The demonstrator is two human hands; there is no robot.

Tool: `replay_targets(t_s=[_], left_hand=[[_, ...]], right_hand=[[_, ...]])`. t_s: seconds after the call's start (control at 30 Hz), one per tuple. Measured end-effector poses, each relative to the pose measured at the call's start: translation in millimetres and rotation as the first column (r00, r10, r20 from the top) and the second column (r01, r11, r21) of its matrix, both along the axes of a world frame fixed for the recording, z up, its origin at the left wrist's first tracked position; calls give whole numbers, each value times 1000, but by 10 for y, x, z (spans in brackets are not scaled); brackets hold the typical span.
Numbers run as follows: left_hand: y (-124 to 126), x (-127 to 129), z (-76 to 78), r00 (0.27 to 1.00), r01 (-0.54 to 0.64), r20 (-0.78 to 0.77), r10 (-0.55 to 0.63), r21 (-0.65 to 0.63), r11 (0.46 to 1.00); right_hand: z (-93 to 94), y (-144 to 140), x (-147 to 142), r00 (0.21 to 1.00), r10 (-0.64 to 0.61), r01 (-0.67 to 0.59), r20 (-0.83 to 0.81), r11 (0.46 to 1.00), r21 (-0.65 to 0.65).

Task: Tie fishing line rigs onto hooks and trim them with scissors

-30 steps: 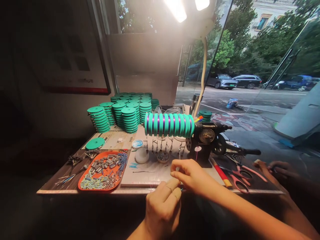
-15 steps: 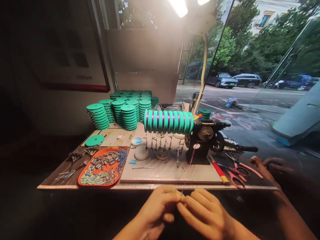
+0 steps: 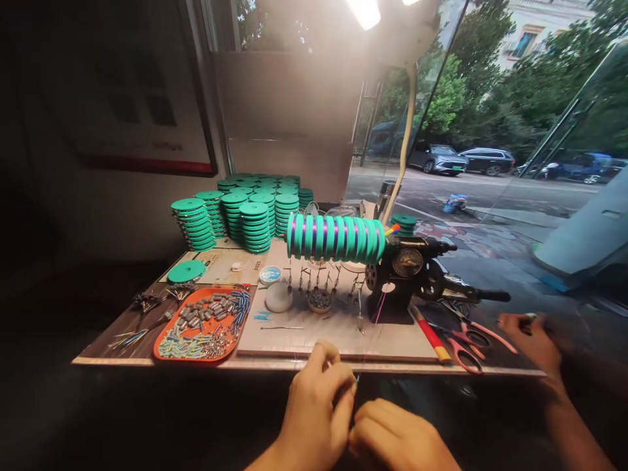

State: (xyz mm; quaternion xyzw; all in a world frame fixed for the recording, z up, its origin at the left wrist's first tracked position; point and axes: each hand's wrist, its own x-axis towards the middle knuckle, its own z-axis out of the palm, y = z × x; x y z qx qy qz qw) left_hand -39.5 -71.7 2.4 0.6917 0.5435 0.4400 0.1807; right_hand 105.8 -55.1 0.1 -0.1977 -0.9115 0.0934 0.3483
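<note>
Thread (image 3: 377,315) runs thin and purple from the black winder (image 3: 400,278) toward the near worktop (image 3: 122,340) edge, ending at a small blue piece (image 3: 358,379) pinched in the left hand (image 3: 318,409). Left hand fingers are closed on that piece, just off the near edge. Right hand (image 3: 397,438) sits touching the left, fingers curled; what it grips I can't tell. Winder carries a row of green spools (image 3: 336,237) wound with purple line. Far left: stacks of green discs (image 3: 240,216). Near left: orange tray (image 3: 161,350) of small beads and tubes. Right: red scissors (image 3: 466,340), and another person's hand (image 3: 532,337) resting past them.
</note>
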Motion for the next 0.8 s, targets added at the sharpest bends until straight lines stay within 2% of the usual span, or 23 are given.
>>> replay_targets(t_s=[0.03,0.07,0.1,0.13,0.17,0.2,0.27,0.3,0.33,0.37,0.4,0.43,0.47,0.5,0.53,0.57,0.6,0.63,0.67,0.7,0.8], left_hand=[[-16,-25,-40,993,-22,-114,37,133,991],[-29,-51,-75,976,-31,-199,87,266,963],[-37,-77,-104,954,-39,-262,149,385,922],[-40,-100,-122,929,-46,-301,216,485,873],[-40,-121,-131,905,-50,-326,273,557,829],[-38,-137,-128,884,-52,-345,316,599,799],[-36,-155,-94,865,-37,-368,340,629,777],[-37,-158,-65,873,-13,-375,311,620,784],[-39,-159,-29,896,4,-360,259,591,807],[-40,-160,13,934,-4,-302,190,525,851],[-38,-163,58,978,-33,-175,112,402,915],[-31,-168,105,998,-55,43,48,194,979],[-20,-177,150,951,-20,307,42,-73,997],[-4,-191,191,828,91,550,113,-330,940],[15,-207,225,678,235,701,220,-491,839],[34,-225,250,564,354,767,305,-558,750],[51,-242,266,488,438,797,356,-576,690],[64,-255,276,452,481,811,373,-573,664],[73,-264,280,438,501,819,370,-564,656],[77,-268,281,419,520,827,376,-557,648],[74,-256,282,397,531,836,378,-546,648]], right_hand=[[162,60,-42,1000,25,-25,-7,1000,15],[332,143,-98,997,62,-63,-45,997,-39],[494,243,-170,996,77,-69,35,978,-197],[639,354,-257,998,17,9,68,933,-359],[756,468,-356,994,20,46,112,831,-554],[843,577,-462,986,70,54,149,715,-697],[931,746,-659,972,139,60,189,630,-774],[942,794,-731,964,170,54,203,625,-779],[939,814,-775,959,186,46,214,641,-766],[924,807,-785,958,189,40,216,657,-752],[902,775,-759,962,172,42,211,673,-739],[870,725,-700,971,139,34,192,721,-692],[828,664,-615,981,98,19,166,808,-589],[775,598,-515,988,70,3,140,885,-466],[712,536,-412,992,82,-64,101,984,-165],[640,483,-316,985,118,-132,125,985,110],[566,443,-238,970,175,-222,170,921,320],[494,418,-183,960,192,-267,204,846,462],[430,405,-153,950,201,-301,238,790,533],[380,403,-146,946,205,-315,250,763,565],[316,408,-196,948,211,-311,238,774,552]])
